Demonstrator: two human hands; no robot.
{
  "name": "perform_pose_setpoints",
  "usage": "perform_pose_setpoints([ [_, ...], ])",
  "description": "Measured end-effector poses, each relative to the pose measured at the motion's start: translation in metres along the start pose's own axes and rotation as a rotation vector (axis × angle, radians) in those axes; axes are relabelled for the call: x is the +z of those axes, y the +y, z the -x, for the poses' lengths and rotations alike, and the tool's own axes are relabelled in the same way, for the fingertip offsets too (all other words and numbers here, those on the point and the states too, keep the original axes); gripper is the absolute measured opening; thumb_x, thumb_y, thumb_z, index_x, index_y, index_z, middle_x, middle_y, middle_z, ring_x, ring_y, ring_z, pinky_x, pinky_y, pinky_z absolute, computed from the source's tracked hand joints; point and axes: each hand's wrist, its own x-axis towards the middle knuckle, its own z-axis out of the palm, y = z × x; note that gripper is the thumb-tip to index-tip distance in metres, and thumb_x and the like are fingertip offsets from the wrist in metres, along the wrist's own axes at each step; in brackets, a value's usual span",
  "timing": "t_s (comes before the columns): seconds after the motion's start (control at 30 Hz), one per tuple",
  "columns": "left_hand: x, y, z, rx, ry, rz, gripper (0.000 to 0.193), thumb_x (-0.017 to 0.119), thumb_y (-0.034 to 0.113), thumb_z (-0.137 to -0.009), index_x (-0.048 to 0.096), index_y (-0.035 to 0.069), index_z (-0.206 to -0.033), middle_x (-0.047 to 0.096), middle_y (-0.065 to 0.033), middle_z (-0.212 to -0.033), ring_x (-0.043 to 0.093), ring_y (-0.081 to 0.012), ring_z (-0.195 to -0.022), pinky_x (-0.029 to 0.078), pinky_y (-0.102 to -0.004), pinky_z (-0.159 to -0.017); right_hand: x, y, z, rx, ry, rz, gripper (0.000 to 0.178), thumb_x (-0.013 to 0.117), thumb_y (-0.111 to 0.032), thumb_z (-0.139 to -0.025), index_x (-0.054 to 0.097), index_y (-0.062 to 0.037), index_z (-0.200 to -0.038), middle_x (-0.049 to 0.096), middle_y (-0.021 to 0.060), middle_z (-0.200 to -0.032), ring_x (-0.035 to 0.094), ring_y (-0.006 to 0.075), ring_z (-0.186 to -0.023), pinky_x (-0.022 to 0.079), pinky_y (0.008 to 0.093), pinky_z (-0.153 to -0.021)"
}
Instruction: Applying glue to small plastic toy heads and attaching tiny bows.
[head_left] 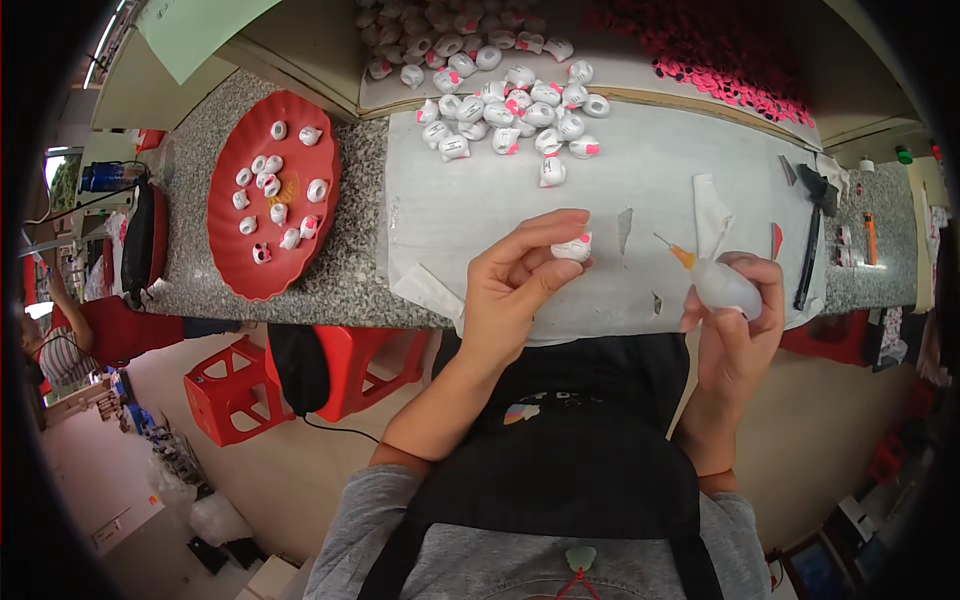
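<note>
Between the thumb and fingers of my left hand (520, 285) is a small white cat-head figure (572, 248) with a bit of pink on it. My right hand (745, 315) is wrapped round a translucent squeeze bottle (722, 287), which has an orange tip and a thin metal needle. The needle points up and left toward the figure, with a gap between them. Beyond my hands, many similar white heads (520, 110) with pink bows lie in a loose heap on the white paper sheet (450, 200).
At the left, a red scalloped tray (225, 225) bears several white heads. A shelf holds a pile of small pink-and-black pieces (735, 90). On the right lie a crumpled tissue (711, 215), a black tool (808, 255) and an orange pen (870, 238). Red stools (230, 390) stand below the counter.
</note>
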Motion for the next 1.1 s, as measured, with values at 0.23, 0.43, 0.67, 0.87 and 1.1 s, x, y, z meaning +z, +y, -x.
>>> perform_pose_setpoints([
  [0.23, -0.003, 0.004, 0.01, 0.014, 0.035, 0.092, 0.036, 0.055, -0.002, -0.071, 0.043, -0.001, -0.105, 0.05, -0.0171, -0.1, 0.053, -0.0171, -0.086, 0.044, -0.0285, -0.075, 0.019, 0.009, 0.003, -0.344, 0.052, 0.096, 0.037, 0.071, -0.016, -0.057, 0.043, -0.0059, -0.079, 0.045, 0.0068, -0.078, 0.046, 0.0128, -0.062, 0.038, 0.0219, -0.058],
  [0.43, -0.007, 0.003, 0.013, 0.045, -0.009, 0.071, 0.036, 0.057, -0.003, -0.068, 0.042, -0.003, -0.101, 0.051, -0.0168, -0.098, 0.053, -0.0166, -0.086, 0.043, -0.0267, -0.076, 0.026, 0.008, 0.015, -0.609, -0.116, 0.469, 0.041, 0.075, -0.02, -0.054, 0.043, -0.007, -0.076, 0.044, 0.0041, -0.072, 0.042, 0.0107, -0.055, 0.037, 0.0213, -0.05],
  [0.67, -0.008, 0.004, 0.013, 0.033, -0.012, 0.094, 0.036, 0.057, -0.003, -0.068, 0.043, -0.003, -0.101, 0.051, -0.0167, -0.098, 0.053, -0.0165, -0.086, 0.043, -0.0266, -0.077, 0.029, 0.008, 0.016, -0.62, -0.15, 0.531, 0.04, 0.075, -0.02, -0.053, 0.044, -0.0076, -0.075, 0.044, 0.0039, -0.072, 0.042, 0.011, -0.056, 0.037, 0.0215, -0.051],
  [0.87, -0.008, 0.003, 0.014, 0.035, -0.006, 0.088, 0.036, 0.057, -0.003, -0.068, 0.043, -0.003, -0.101, 0.051, -0.0169, -0.098, 0.053, -0.0167, -0.086, 0.044, -0.0277, -0.076, 0.029, 0.009, 0.018, -0.612, -0.159, 0.524, 0.039, 0.075, -0.019, -0.054, 0.044, -0.0075, -0.075, 0.045, 0.0043, -0.071, 0.043, 0.0113, -0.055, 0.037, 0.0217, -0.051],
  [1.1, -0.007, 0.003, 0.014, 0.031, 0.009, 0.117, 0.036, 0.058, -0.002, -0.068, 0.043, -0.003, -0.1, 0.051, -0.0168, -0.097, 0.053, -0.0162, -0.084, 0.045, -0.0274, -0.076, 0.03, 0.007, 0.017, -0.611, -0.125, 0.525, 0.039, 0.075, -0.018, -0.054, 0.044, -0.0075, -0.074, 0.045, 0.0046, -0.072, 0.042, 0.0114, -0.055, 0.037, 0.0219, -0.05],
])
